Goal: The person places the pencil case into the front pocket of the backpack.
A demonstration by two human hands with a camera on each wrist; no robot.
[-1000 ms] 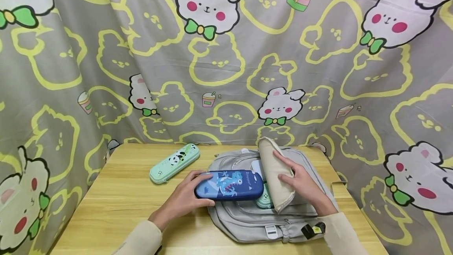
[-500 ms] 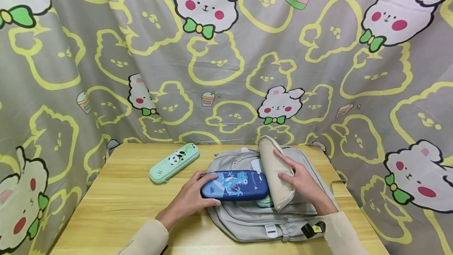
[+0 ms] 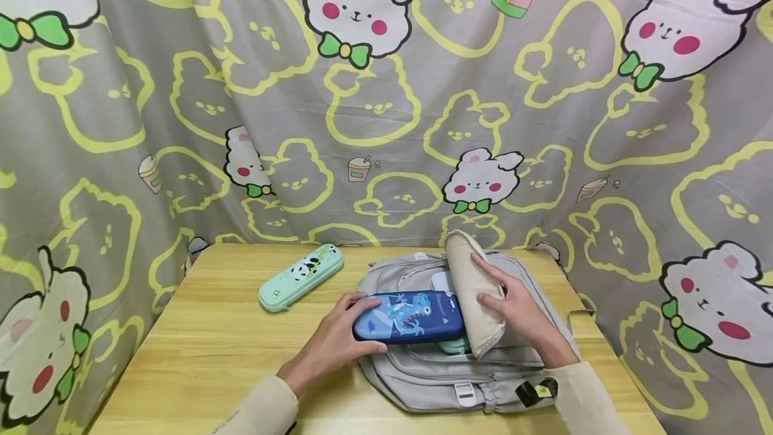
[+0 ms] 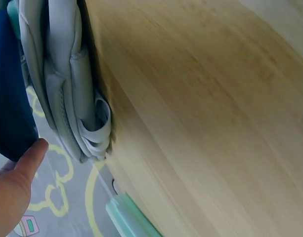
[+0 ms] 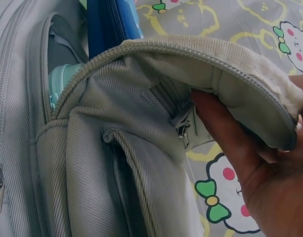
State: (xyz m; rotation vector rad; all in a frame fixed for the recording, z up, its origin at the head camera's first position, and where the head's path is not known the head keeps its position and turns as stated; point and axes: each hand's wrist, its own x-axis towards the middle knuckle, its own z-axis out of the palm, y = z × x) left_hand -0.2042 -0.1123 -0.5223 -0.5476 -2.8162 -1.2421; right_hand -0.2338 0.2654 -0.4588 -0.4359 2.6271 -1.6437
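A grey backpack (image 3: 423,381) lies on the wooden table. My right hand (image 3: 519,311) grips its beige front flap (image 3: 471,294) and holds it up; in the right wrist view the zipped edge of the flap (image 5: 255,74) runs between thumb and fingers. My left hand (image 3: 338,337) holds a blue dinosaur pencil case (image 3: 407,317) by its left end, fingers above and thumb below. The right end of the case reaches the flap, above the pocket opening. Under it a mint-green case (image 3: 454,346) shows inside the pocket, mostly hidden.
A mint-green panda pencil case (image 3: 302,277) lies at the back left of the table (image 3: 199,341). A patterned curtain (image 3: 386,119) hangs behind the table and at both sides. A black buckle (image 3: 531,391) is at the backpack's front right.
My left hand has moved to the right with the blue pencil case, bringing its end up to the flap and covering more of the mint-green case. My right hand keeps holding the flap.
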